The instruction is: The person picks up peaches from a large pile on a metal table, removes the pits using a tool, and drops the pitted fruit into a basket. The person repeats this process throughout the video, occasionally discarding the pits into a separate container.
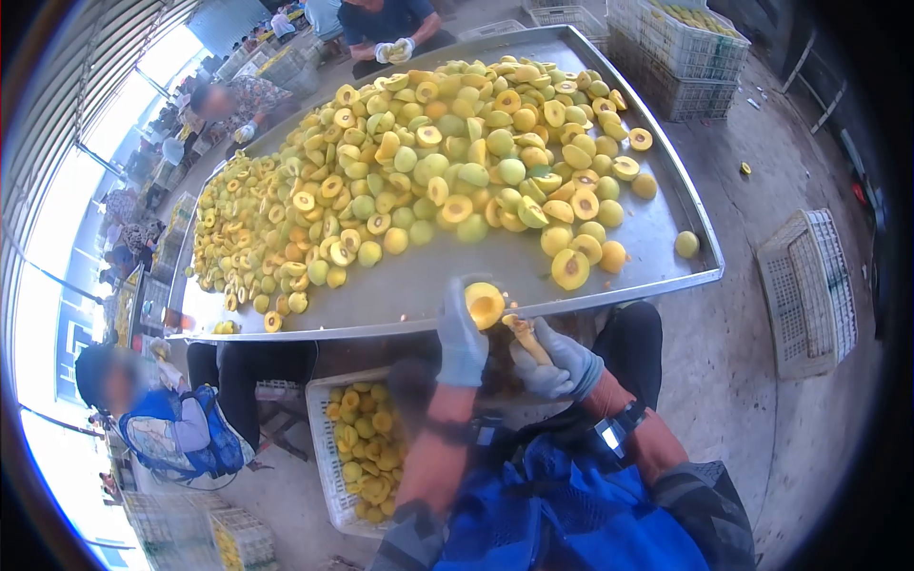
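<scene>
My left hand (461,335), in a grey-white glove, is closed around a yellow peach half (485,305), its cut face turned toward me with a pale brown hollow in the middle. My right hand (559,364), gloved too, grips a small pitting tool with a tan handle (529,344). The tool's tip points up and left, close to the right edge of the peach half. Both hands are just in front of the near rim of a metal table (381,319). On it lies a large heap of halved and whole yellow-green peaches (428,162).
Below the table, left of my arms, a white crate (324,457) holds peach halves. An overturned-looking crate (809,290) rests on the floor at right. Stacked crates (674,67) stand behind. One person (181,419) sits at left; other gloved people work across the table.
</scene>
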The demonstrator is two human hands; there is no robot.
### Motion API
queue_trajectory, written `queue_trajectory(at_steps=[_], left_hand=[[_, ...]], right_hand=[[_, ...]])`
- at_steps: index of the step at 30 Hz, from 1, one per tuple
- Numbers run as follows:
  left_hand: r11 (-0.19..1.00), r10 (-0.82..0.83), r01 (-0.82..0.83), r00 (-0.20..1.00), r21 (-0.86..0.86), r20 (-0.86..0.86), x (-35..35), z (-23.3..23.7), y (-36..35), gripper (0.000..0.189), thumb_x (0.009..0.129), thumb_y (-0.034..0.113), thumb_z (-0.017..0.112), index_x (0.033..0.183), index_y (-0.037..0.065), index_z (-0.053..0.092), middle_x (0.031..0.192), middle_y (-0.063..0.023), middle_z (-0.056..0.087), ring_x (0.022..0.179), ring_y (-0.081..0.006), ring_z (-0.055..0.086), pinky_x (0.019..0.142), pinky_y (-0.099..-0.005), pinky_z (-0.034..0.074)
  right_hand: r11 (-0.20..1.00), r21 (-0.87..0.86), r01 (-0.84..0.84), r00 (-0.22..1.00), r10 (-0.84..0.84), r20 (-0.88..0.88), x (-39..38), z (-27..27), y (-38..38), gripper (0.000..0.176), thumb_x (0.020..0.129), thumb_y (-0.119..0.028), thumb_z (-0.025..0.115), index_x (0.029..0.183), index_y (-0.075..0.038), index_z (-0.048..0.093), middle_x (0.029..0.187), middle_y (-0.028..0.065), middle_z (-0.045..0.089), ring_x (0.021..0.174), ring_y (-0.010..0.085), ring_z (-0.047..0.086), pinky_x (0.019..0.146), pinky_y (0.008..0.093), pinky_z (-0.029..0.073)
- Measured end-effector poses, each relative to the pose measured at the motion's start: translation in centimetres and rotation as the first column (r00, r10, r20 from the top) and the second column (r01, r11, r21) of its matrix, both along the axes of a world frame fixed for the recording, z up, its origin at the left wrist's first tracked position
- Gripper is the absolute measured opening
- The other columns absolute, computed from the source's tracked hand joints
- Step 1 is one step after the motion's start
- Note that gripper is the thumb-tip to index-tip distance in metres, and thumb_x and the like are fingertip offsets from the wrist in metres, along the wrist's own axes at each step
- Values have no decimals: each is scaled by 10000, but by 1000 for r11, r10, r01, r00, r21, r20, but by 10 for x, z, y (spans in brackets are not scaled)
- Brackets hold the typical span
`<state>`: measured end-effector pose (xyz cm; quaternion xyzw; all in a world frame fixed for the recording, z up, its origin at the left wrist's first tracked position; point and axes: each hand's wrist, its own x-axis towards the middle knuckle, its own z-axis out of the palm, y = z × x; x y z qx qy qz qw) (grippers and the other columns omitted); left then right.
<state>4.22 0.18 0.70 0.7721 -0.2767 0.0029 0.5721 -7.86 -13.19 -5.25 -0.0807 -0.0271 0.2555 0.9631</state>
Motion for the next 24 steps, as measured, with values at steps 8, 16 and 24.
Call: queue_trajectory(at_steps=[8,16,24], left_hand=[[910,372,-413,856,-42,-360,37,6,149,258,969,189,605,1093,-34,644,988,-146,664,865,-259,638,755,-379,522],[620,672,-595,739,512,44,19,-43,366,348,1007,278,568,904,-24,708,825,-158,713,719,-273,691,649,-385,520],[943,43,6,989,332,-142,3,18,139,299,1023,196,563,1167,-29,696,1082,-142,730,912,-239,709,799,-359,576]], right_hand=[[443,-894,67,992,-124,12,4,14,8,647,1034,-621,456,936,-20,676,690,20,582,462,91,483,432,229,395],[860,-504,81,994,-108,-25,4,13,13,570,1060,-555,467,935,-28,644,601,-8,517,419,60,429,363,211,334],[619,-751,230,973,-136,186,-3,12,-3,587,1067,-549,457,912,-15,646,588,-6,512,429,61,436,373,207,324]])
